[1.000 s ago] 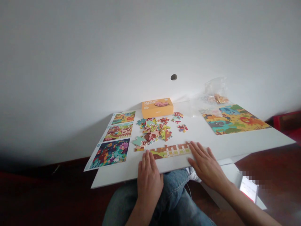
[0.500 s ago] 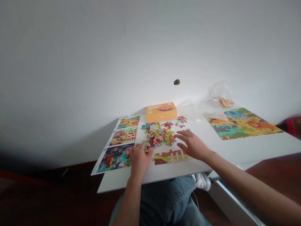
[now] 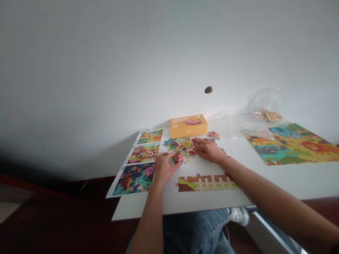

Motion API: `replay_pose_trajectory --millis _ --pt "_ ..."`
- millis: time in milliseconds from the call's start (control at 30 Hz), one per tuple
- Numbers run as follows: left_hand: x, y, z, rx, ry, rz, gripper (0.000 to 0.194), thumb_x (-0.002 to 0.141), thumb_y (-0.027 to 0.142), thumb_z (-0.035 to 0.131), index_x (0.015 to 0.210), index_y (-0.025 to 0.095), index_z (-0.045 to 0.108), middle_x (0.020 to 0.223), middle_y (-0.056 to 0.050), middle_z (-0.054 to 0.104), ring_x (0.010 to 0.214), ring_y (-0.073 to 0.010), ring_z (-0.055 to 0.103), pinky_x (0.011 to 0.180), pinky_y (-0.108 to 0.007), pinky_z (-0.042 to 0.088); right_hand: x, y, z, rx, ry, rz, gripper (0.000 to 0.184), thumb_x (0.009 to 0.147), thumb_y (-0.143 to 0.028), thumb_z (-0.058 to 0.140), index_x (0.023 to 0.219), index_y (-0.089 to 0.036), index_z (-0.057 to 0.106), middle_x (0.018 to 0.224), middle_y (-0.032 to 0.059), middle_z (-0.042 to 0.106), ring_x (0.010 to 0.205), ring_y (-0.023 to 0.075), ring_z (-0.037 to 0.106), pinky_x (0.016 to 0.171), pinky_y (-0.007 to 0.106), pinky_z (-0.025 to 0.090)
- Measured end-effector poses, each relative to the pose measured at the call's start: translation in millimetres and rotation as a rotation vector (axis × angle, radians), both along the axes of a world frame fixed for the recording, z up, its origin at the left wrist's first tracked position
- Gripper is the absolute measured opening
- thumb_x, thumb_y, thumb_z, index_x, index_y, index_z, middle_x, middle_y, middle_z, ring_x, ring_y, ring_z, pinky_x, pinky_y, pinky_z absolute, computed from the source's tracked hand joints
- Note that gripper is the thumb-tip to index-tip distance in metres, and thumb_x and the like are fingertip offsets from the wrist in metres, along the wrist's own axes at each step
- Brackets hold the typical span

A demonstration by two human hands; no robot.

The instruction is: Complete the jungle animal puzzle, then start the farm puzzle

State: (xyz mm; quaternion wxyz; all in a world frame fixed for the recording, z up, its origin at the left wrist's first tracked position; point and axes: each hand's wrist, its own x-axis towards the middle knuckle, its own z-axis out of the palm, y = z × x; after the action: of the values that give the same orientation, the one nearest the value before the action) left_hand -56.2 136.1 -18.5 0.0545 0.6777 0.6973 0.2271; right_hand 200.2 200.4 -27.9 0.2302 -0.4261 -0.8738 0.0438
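Note:
My left hand (image 3: pixel 165 168) is curled at the near left of a heap of loose jigsaw pieces (image 3: pixel 186 142). Its thumb and fingers close about a pink and brown jigsaw piece (image 3: pixel 178 157). Across the heap, my right hand (image 3: pixel 209 150) lies palm down with its fingers stretched over the pieces; its fingertips touch some of them. Closer to me is a joined strip of jigsaw (image 3: pixel 209 183) showing a white fence, its right end partly behind my right forearm.
A yellow puzzle box (image 3: pixel 189 131) stands behind the heap. The picture sheet (image 3: pixel 144 155) lies left, overhanging the white table (image 3: pixel 143 209). On the right are an assembled animal puzzle (image 3: pixel 296 144) and clear plastic bags (image 3: pixel 265 104) with pieces inside, against the wall (image 3: pixel 132 70).
My right hand has moved forward and left onto the heap. The left hand has closed in on a piece, and some pieces have spread. The view has turned slightly left.

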Motion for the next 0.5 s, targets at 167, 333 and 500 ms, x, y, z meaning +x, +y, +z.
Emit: replay_pose_trajectory --millis 167,333,500 --pt "-5 -12 2.5 0.178 0.001 0.007 0.039 0.075 0.038 0.073 0.11 0.022 0.07 0.114 -0.008 0.066 0.11 -0.0284 0.058 0.098 -0.043 0.045 13 8 4.4 -0.034 0.018 -0.12 0.024 0.093 -0.035 0.057 0.108 -0.028 0.075 0.125 0.0083 0.064 0.118 0.0274 0.054 0.103 0.047 0.037" --pt "-7 -25 2.1 0.274 -0.171 -0.029 0.042 0.075 0.032 0.071 0.115 0.019 0.065 0.107 -0.007 0.068 0.099 -0.0249 0.062 0.087 -0.038 0.051 11 -8 23.4 -0.074 0.136 0.007 0.035 0.09 -0.044 0.062 0.114 -0.02 0.072 0.11 0.0113 0.066 0.103 0.0236 0.059 0.096 0.039 0.044" --pt "-5 -29 1.2 0.243 -0.474 0.074 0.022 0.082 0.031 0.059 0.098 0.019 0.068 0.09 -0.004 0.071 0.08 -0.0189 0.066 0.076 -0.032 0.054 -3 -40 34.1 -0.278 -0.01 0.472 0.053 0.079 -0.05 0.073 0.128 -0.031 0.066 0.105 0.0058 0.062 0.095 0.0207 0.06 0.087 0.033 0.047"
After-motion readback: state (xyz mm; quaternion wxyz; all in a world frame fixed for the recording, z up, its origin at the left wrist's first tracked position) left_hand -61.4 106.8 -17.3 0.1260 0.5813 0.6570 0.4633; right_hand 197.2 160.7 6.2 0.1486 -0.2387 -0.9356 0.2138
